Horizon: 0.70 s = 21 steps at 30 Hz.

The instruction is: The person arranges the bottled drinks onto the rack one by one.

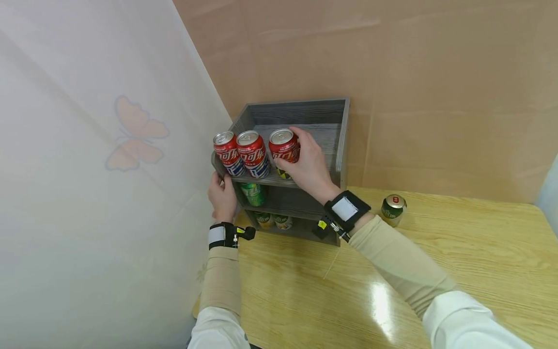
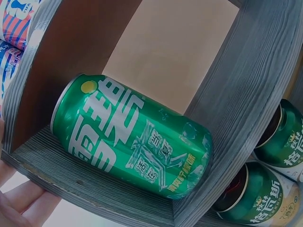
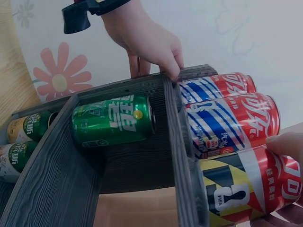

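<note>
My right hand (image 1: pixel 309 165) grips a red cola can (image 1: pixel 282 140) with a yellow and black lower part, thumb on the near side and fingers around the far side. It stands upright at the front of the top tier of a grey wooden shelf (image 1: pixel 342 145). To its left stand two red cola cans (image 1: pixel 253 155) with blue and white stripes, side by side. My left hand (image 1: pixel 223 196) holds the shelf's left side panel just below the top tier, thumb at the front edge (image 3: pixel 171 71). Near it, a green soda can (image 2: pixel 132 137) occupies the middle tier.
Two green and cream cans (image 1: pixel 274 220) stand on the shelf's bottom tier. Another such can (image 1: pixel 394 211) is on the wooden table (image 1: pixel 457 252), right of the shelf. A pale patterned sheet (image 1: pixel 131 218) rises close along the left, and a tan one (image 1: pixel 414 97) hangs behind.
</note>
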### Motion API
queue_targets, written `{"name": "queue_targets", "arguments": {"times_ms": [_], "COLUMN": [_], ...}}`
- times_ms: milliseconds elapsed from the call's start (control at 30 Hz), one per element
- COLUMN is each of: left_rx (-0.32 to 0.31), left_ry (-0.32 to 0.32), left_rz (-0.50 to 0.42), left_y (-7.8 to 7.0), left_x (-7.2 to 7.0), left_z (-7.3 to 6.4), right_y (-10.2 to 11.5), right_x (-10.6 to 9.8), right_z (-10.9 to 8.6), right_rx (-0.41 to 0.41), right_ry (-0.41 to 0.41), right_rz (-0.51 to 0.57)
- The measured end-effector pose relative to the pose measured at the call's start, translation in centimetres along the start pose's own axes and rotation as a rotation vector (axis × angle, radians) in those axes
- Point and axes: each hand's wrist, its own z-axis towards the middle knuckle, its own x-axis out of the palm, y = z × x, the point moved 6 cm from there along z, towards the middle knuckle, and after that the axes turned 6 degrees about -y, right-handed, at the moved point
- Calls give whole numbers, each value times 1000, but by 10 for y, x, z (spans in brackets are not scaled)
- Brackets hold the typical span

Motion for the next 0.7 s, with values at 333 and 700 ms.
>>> {"name": "queue_targets", "arguments": {"times_ms": [333, 700], "left_rx": [-26, 5], "left_ry": [3, -4], "left_rz": [6, -17], "left_y": [2, 2], "left_x": [1, 1], "left_z": [-1, -1], "right_y": [-7, -14], "right_x": [3, 2], "right_z": [-12, -28], "right_rx": [-53, -83], "right_ry": [39, 35], "right_rz": [26, 65]}}
